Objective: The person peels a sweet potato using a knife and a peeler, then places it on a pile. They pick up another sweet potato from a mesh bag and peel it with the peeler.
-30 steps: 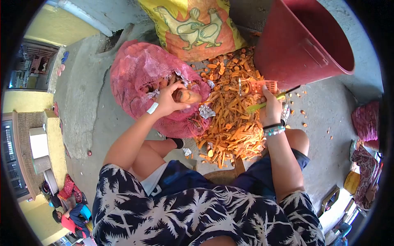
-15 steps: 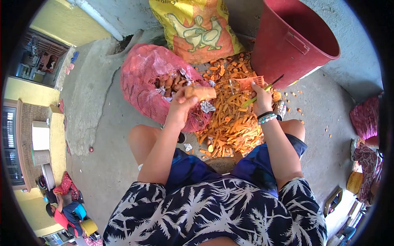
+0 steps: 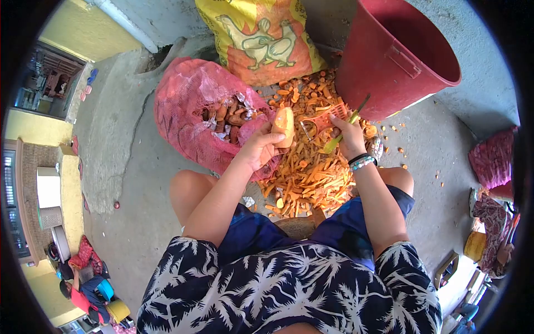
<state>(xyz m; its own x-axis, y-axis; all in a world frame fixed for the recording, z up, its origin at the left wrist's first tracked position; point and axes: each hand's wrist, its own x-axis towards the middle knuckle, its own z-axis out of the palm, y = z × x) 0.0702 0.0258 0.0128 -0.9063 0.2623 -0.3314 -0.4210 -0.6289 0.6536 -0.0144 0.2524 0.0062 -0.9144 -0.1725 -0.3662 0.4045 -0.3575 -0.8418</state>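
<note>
My left hand (image 3: 263, 146) is closed around a thick, partly peeled carrot (image 3: 283, 127), held upright over the peelings. In my right hand (image 3: 350, 138) are a knife with a yellow-green handle (image 3: 333, 144) and an orange perforated plastic peeler (image 3: 321, 120) with a metal blade. The peeler points towards the carrot but stays apart from it. Beneath both hands spreads a heap of orange peelings (image 3: 311, 186) mixed with cut ends. Left of it, a torn pink net sack (image 3: 181, 106) shows brownish roots (image 3: 231, 116) and crumpled foil-like scraps inside.
Behind the heap stand a yellow and orange sack (image 3: 267, 47) printed with birds and a tall red bin (image 3: 378, 67). A purple-pink sack (image 3: 492, 158) lies at the right. Another person (image 3: 83, 295) sits at the far left.
My left hand has turned the carrot from lying sideways to upright and shifted it slightly right. My right hand has moved a little left and down, still holding the knife and peeler.
</note>
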